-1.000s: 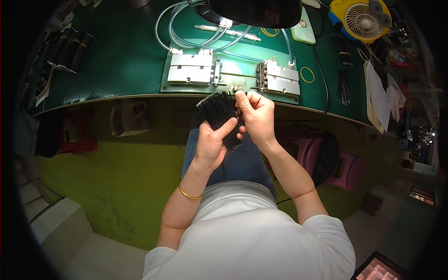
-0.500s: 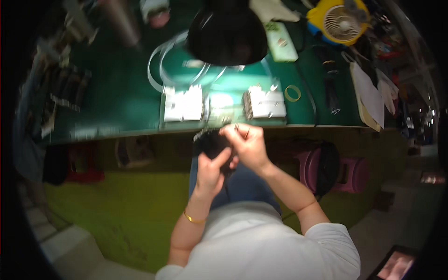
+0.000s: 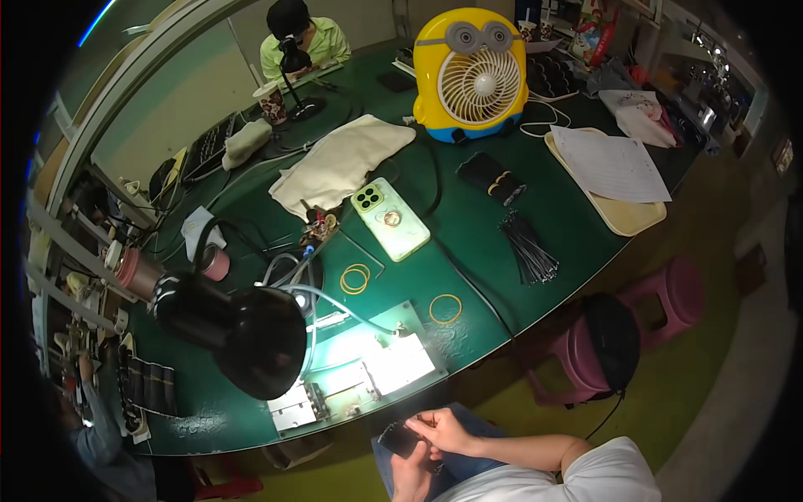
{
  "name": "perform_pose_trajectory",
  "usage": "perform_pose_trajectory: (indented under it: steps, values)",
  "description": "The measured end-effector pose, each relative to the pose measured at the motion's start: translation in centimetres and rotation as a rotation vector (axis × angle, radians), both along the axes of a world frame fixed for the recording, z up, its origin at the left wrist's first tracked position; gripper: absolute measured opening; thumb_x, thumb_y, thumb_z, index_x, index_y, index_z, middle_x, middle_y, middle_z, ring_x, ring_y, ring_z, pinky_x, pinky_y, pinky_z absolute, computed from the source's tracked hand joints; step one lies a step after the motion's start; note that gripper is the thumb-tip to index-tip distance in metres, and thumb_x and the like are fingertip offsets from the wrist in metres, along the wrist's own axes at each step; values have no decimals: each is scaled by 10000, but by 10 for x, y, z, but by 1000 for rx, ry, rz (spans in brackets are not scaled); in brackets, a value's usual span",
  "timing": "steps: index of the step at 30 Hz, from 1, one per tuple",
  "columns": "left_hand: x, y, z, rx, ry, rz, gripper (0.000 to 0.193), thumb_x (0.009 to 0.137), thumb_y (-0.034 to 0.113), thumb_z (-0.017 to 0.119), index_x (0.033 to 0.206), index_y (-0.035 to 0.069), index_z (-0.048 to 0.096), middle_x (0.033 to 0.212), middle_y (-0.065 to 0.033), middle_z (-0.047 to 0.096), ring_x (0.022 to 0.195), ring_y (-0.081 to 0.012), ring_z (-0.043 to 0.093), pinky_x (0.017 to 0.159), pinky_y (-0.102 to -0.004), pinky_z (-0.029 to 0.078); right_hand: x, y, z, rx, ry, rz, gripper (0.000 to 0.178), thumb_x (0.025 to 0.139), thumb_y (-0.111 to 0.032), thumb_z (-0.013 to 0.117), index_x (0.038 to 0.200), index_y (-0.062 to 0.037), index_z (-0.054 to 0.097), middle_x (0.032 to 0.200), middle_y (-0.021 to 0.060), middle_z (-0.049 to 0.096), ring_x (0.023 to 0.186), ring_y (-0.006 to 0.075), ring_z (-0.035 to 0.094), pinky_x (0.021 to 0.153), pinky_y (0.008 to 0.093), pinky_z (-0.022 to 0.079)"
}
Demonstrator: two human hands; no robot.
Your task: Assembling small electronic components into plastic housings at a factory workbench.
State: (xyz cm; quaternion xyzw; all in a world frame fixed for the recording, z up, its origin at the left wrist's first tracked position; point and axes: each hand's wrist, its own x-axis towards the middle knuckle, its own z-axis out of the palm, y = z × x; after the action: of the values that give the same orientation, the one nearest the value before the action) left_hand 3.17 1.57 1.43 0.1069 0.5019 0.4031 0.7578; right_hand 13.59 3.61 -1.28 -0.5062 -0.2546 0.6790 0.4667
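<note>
Just below the table's front edge, over my lap, my left hand [image 3: 411,478] is closed round a dark bundle [image 3: 396,438] that looks like short black wires with pale tips. The fingers of my right hand [image 3: 445,430] are pinched together at the upper right side of that bundle; what lies between the fingertips is too small to make out. Beyond my hands, a fixture plate [image 3: 343,412] with bright metal blocks lies at the table edge, lit by a black desk lamp [image 3: 261,339].
Loose black wires [image 3: 529,251] and a banded black bundle [image 3: 492,177] lie on the green table [image 3: 468,268]. Around them are rubber bands [image 3: 446,309], a phone [image 3: 391,219], a cloth [image 3: 343,159], a yellow fan [image 3: 473,79] and a paper-covered tray [image 3: 623,219]. Pink stools [image 3: 577,360] stand right; a co-worker [image 3: 305,46] sits opposite.
The view has swung up and to the right, so my hands sit lower in the picture and more table shows. Both hands still hold the bundle over my lap.
</note>
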Motion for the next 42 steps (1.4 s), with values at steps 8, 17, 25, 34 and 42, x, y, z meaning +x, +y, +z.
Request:
perform_pose_trajectory:
  steps: [8,17,25,34,42]
  values:
    - [19,14,-1,-29,86,-28,183,801,85,567,953,21,488,700,-55,527,550,-145,508,494,-243,423,16,10,-19,54,-16,-29,208,864,-198,521,792,-22,602,554,-22,511,382,24,405,327,184,349]
    - [19,6,1,48,88,-103,207,803,89,572,976,15,486,710,-56,518,583,-156,512,533,-259,441,34,4,31,19,-173,-32,197,855,-194,531,839,-18,617,584,-15,551,427,26,451,380,191,370]
    - [14,-10,4,40,1,-113,170,790,40,574,928,9,479,788,-72,513,694,-181,521,619,-334,475,150,38,118,753,-712,-225,184,848,-146,516,749,-18,604,608,39,579,504,66,483,451,227,381]
    - [9,-10,-12,147,-104,-137,150,768,-9,556,887,24,472,793,-72,510,699,-195,530,633,-374,470,268,161,121,304,-1647,-69,380,749,-388,595,708,-12,624,740,168,615,755,339,593,685,420,476]
    - [-7,-28,-13,114,-116,-140,169,767,-12,554,908,10,463,793,-79,520,687,-202,543,617,-362,478,242,142,114,493,-1677,-243,342,730,-356,622,816,-28,584,788,145,608,758,318,591,649,413,478]
